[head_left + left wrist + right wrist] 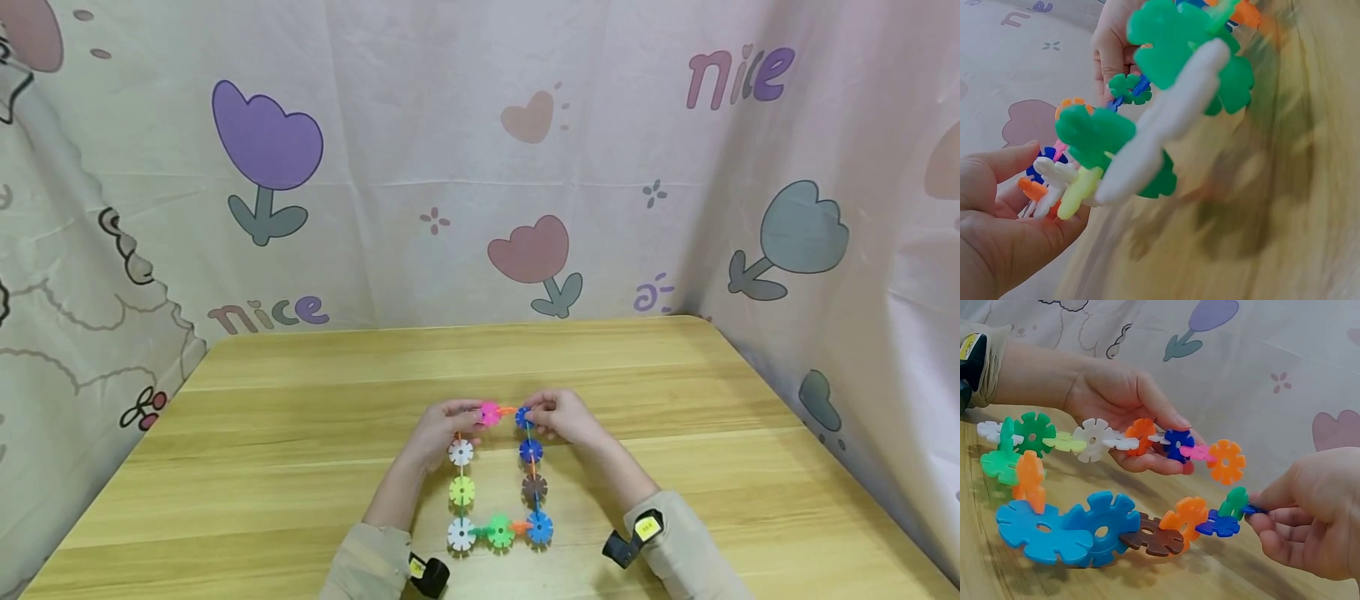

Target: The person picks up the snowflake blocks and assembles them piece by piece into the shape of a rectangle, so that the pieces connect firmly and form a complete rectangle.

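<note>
A chain of notched interlocking plastic discs bends into a rough rectangle over the table. My left hand (437,429) holds its far left corner, thumb and fingers around a dark blue disc (1179,447). Beyond that hand, a pink disc (1197,454) leads to an orange end disc (1226,462). Between thumb and fingertips, my right hand (564,415) pinches the dark blue disc (1255,509) at the other end, joined to a green disc (1233,503). A gap separates these two ends in the right wrist view. Brown (534,487) and light blue (539,527) discs run down the right side.
The wood-grain table (285,467) extends around the chain on all sides. A printed curtain (420,125) hangs behind the table and along both sides. Each sleeve cuff carries a black wrist camera, such as the right one (633,537).
</note>
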`<action>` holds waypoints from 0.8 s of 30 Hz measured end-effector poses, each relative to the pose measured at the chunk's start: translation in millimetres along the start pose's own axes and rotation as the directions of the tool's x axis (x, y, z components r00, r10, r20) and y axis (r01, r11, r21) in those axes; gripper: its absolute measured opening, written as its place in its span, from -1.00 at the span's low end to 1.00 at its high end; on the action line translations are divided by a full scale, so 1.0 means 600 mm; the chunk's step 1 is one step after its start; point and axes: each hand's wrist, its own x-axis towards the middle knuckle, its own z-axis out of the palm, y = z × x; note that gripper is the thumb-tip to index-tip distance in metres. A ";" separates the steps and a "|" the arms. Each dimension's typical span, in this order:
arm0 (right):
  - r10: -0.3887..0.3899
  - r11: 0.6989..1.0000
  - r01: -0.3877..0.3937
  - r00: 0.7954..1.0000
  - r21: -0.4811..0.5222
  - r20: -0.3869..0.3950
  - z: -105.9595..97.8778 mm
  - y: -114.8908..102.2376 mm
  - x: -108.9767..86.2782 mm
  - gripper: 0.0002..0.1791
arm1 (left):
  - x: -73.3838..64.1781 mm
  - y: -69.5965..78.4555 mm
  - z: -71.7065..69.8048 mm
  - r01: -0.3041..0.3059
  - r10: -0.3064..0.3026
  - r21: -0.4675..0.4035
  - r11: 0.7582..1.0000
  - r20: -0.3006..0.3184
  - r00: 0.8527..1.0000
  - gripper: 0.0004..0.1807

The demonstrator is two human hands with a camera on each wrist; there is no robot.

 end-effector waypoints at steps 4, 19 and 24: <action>-0.017 1.000 0.017 1.000 0.018 -0.010 -0.004 0.001 0.000 -0.79 | -0.001 0.001 -0.001 0.004 -0.004 0.007 1.000 -0.014 1.000 -0.64; -0.042 0.994 0.043 0.999 0.097 -0.020 -0.006 -0.007 -0.004 -0.78 | -0.001 0.004 0.001 0.006 -0.007 -0.004 1.000 -0.025 1.000 -0.66; -0.064 0.992 0.066 0.998 0.108 -0.018 -0.002 -0.008 -0.004 -0.78 | -0.001 0.004 0.003 0.006 -0.006 0.005 1.000 -0.025 1.000 -0.66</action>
